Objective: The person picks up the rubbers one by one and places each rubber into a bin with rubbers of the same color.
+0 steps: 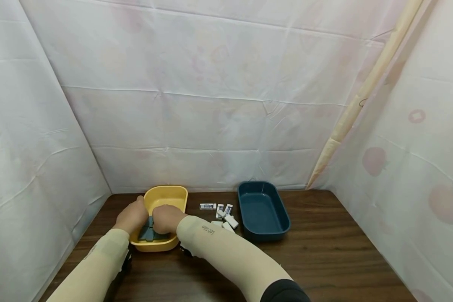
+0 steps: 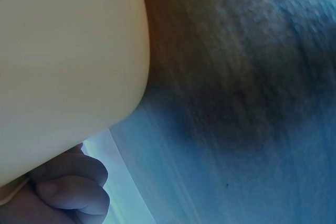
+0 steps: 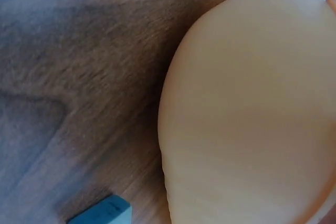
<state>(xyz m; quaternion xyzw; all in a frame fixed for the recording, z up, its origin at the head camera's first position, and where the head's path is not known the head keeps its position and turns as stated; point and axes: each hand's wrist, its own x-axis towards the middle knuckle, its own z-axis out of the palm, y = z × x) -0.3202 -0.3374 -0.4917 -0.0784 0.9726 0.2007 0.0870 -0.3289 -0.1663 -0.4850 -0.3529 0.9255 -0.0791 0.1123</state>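
A yellow bin (image 1: 166,192) stands at the left of the table with dark slate-grey flat pieces (image 1: 148,233) inside it. At its left rim is my left hand (image 1: 133,214); the left wrist view shows its fingers (image 2: 76,190) curled against the bin's wall (image 2: 68,61). My right hand (image 1: 167,219) reaches into the bin over the grey pieces, knuckles up. Its fingertips are hidden, and I cannot tell if they grip a piece. The bin's wall (image 3: 247,103) fills much of the right wrist view.
Several white erasers (image 1: 231,221), some in printed sleeves (image 1: 207,206), lie on the wooden table (image 1: 324,251) right of the yellow bin. Beyond them stands a dark teal bin (image 1: 262,209). White patterned sheets (image 1: 211,126) enclose the table's back and sides.
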